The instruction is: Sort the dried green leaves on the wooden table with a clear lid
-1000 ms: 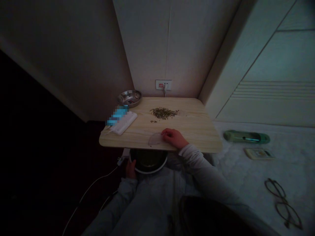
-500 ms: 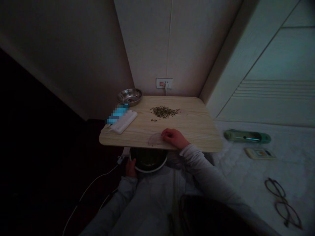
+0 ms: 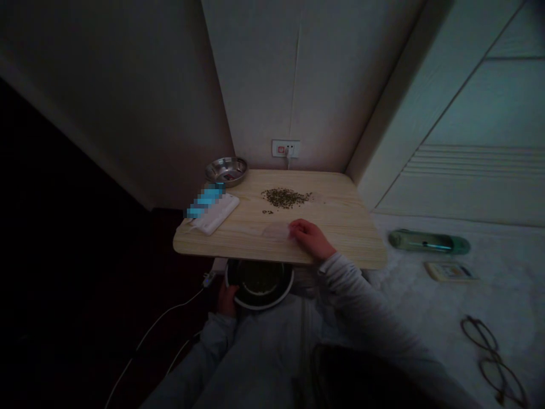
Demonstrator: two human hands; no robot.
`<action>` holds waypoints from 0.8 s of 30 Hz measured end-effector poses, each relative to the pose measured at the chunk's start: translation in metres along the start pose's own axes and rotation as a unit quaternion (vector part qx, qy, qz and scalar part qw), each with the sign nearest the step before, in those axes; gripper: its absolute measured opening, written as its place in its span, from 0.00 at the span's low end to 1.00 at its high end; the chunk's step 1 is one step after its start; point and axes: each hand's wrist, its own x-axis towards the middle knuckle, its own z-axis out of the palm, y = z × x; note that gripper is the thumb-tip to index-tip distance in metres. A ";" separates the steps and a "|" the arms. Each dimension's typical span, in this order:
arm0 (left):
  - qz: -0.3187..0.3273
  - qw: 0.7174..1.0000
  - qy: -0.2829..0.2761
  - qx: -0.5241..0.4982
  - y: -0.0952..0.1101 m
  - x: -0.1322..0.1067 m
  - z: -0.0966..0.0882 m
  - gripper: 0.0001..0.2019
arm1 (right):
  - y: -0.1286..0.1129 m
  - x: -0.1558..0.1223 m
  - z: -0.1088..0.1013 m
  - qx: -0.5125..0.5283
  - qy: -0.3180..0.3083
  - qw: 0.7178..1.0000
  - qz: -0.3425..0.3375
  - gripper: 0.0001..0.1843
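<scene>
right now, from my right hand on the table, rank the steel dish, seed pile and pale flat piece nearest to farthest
1. pale flat piece: touching the right hand's fingertips, on its left.
2. seed pile: mid-table, beyond the hand.
3. steel dish: far-left corner of the table.

My right hand (image 3: 309, 236) lies palm down on an outstretched arm, fingertips pinched together. My left hand (image 3: 227, 298) sits low, close to my body, fingers curled in a grip, elbow bent.
</scene>
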 end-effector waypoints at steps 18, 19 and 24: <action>-0.061 0.994 0.055 0.075 0.004 -0.015 0.010 0.20 | 0.028 0.074 0.003 -0.186 0.236 0.954 -0.022 0.13; -0.053 0.994 0.058 0.074 0.004 -0.015 0.011 0.19 | 0.028 0.073 0.004 -0.205 0.229 0.951 -0.022 0.13; -0.035 0.997 0.050 0.049 0.001 -0.014 0.013 0.14 | 0.025 0.072 0.006 -0.267 0.215 0.939 -0.013 0.14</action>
